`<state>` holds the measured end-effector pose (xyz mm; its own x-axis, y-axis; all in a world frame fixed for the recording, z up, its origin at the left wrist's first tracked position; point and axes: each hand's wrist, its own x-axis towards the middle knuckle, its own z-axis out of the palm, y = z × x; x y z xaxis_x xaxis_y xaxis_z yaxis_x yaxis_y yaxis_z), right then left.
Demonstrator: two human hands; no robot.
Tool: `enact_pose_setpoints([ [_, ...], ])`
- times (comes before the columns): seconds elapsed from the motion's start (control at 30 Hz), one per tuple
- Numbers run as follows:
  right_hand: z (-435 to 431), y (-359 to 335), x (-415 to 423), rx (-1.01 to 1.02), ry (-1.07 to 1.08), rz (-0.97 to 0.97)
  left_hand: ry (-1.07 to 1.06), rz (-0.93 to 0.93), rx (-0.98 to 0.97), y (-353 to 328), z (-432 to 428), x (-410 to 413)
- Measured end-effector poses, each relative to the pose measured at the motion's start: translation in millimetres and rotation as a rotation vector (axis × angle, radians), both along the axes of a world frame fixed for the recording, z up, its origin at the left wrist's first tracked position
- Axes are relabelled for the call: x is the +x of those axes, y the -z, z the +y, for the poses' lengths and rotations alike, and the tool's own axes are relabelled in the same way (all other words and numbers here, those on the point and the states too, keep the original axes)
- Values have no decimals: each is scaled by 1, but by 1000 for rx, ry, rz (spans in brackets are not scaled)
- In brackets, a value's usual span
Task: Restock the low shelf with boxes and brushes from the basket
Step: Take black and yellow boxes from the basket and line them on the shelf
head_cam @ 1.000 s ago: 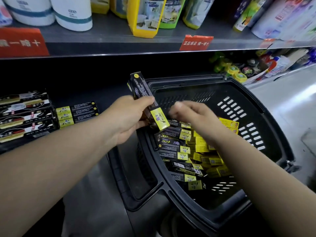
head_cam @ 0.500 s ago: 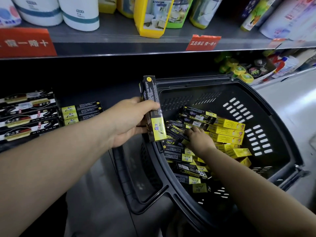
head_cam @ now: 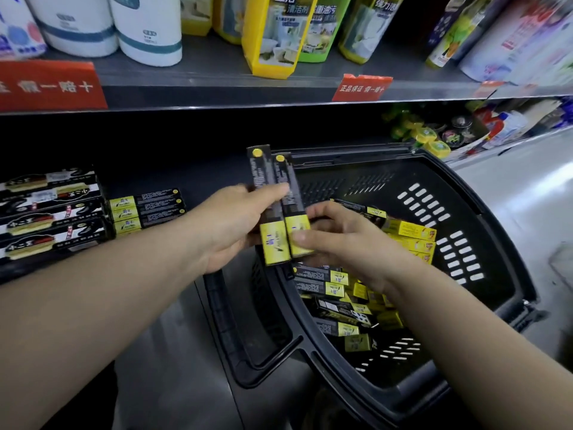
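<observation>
My left hand [head_cam: 229, 225] grips a long black-and-yellow box [head_cam: 263, 193] upright over the basket's near-left rim. My right hand [head_cam: 344, 240] pinches the yellow end of a second matching box [head_cam: 290, 193] and holds it flat against the first. Under both hands the black plastic basket [head_cam: 483, 231] holds several more black-and-yellow boxes [head_cam: 328, 285] in a loose pile. On the low shelf [head_cam: 198, 172] at the left, three of the same boxes [head_cam: 145, 211] lie stacked.
Larger black-and-white boxes [head_cam: 49, 215] are stacked at the far left of the low shelf. The upper shelf [head_cam: 217, 72] carries white rolls and cleaner pouches, with red price tags [head_cam: 361, 88]. Small yellow tins [head_cam: 431, 141] sit at the right, and grey floor lies beyond.
My right hand came up out of the basket with a second box and set it beside the one in my left hand. The left hand stayed roughly in place.
</observation>
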<state>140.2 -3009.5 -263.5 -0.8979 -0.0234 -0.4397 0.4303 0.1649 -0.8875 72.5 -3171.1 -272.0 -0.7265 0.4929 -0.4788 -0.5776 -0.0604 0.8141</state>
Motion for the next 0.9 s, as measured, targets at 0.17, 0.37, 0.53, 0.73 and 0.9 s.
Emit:
enact_pose_setpoints([
  [0.17, 21, 8, -13, 235, -131, 54, -49, 10, -81, 4, -7, -3],
  [0.37, 126, 74, -48, 1169, 39, -191, 4, 22, -73, 8, -8, -7],
  [0.53, 144, 95, -47, 1524, -49, -257, 34, 46, -69, 8, -8, -9],
  [0.73, 113, 51, -38, 919, 101, -247, 10, 25, -60, 7, -9, -9],
  [0.9, 62, -13, -12, 63, 209, -165, -37, 1, -42, 4, -15, -7],
])
